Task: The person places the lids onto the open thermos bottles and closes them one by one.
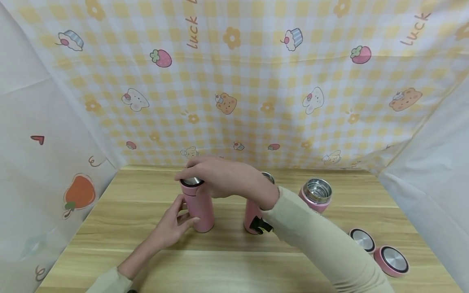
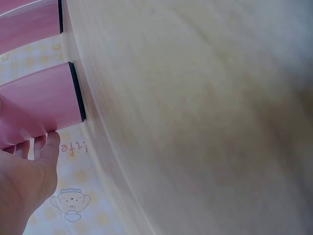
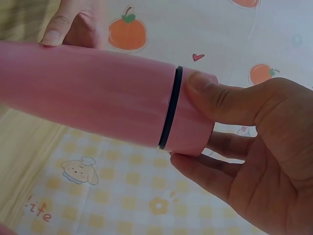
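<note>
A pink thermos bottle (image 1: 201, 211) stands upright on the wooden table, left of centre. My left hand (image 1: 174, 226) holds its body from the left side, with the thumb in front. From above, my right hand (image 1: 223, 177) grips the pink lid (image 1: 189, 189) at the bottle's top. In the right wrist view, thumb and fingers pinch that lid (image 3: 198, 117), and a dark ring lies between lid and body. The left wrist view shows the left fingers against the bottle (image 2: 44, 103) near its dark base.
A second pink thermos (image 1: 252, 211) stands to the right, partly hidden by the right wrist. Further right is an open thermos (image 1: 316, 193) with a steel mouth. Two lids (image 1: 362, 240) lie near the table's right edge. A patterned cloth (image 1: 234, 81) hangs behind.
</note>
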Available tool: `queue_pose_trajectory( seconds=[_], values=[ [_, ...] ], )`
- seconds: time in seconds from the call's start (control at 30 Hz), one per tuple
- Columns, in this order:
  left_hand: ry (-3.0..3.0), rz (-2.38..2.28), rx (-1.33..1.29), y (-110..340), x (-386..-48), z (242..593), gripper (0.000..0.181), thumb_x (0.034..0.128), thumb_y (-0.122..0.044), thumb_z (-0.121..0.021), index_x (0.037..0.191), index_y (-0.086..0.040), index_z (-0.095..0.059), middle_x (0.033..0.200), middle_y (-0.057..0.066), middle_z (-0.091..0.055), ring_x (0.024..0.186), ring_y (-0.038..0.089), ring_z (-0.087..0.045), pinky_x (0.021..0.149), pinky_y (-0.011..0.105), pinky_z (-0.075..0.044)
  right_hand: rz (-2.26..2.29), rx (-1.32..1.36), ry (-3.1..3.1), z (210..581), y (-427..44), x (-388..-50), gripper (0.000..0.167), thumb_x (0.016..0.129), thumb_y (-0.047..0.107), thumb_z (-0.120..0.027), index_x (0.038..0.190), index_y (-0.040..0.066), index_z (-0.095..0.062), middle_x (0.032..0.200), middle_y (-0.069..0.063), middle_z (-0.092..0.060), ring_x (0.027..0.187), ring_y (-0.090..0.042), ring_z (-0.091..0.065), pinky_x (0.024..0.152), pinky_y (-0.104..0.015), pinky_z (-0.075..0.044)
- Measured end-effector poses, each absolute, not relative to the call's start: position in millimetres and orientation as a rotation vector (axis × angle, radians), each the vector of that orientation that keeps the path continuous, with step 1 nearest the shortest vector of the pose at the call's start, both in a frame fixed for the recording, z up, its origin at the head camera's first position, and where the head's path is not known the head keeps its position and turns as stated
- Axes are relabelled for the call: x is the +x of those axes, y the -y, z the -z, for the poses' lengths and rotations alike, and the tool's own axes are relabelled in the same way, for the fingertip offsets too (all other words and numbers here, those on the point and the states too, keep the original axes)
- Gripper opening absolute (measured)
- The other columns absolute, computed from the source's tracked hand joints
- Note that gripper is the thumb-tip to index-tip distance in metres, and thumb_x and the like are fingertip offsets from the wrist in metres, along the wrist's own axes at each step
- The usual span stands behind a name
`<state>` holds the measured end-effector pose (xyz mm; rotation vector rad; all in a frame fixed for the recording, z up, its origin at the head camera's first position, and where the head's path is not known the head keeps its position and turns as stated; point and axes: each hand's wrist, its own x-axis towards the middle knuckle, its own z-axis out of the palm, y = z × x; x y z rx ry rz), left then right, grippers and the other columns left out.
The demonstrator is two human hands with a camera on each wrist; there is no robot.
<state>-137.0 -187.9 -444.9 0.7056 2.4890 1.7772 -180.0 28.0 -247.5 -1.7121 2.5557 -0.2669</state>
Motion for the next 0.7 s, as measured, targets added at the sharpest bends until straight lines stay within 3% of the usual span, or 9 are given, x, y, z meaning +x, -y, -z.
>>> queue_pose_trajectory(
  seconds=[0.43, 0.7],
  values=[
    [-2.526, -1.757, 0.73, 188.2, -137.9, 447.4, 0.059, 0.0958, -0.01, -0.073, 0.144, -0.014, -0.039, 0.139, 0.011, -0.05, 0.124, 0.034, -0.053, 0.101, 0.044, -0.05, 0.188, -1.648, -2.645, 246.6, -24.3, -176.7, 0.053, 0.093, 0.014, -0.077, 0.144, 0.017, -0.06, 0.124, -0.006, -0.06, 0.102, -0.015, -0.057, 0.083, -0.021, -0.049],
    [-2.509, -1.742, 0.709, 189.2, -137.3, 444.6, 0.059, 0.0957, -0.013, -0.073, 0.144, -0.017, -0.039, 0.142, 0.011, -0.048, 0.128, 0.036, -0.051, 0.102, 0.045, -0.05, 0.241, -1.716, -2.637, 250.0, -28.4, -177.1, 0.052, 0.093, 0.018, -0.078, 0.142, 0.017, -0.06, 0.122, -0.007, -0.059, 0.105, -0.019, -0.058, 0.084, -0.022, -0.049]
  ],
)
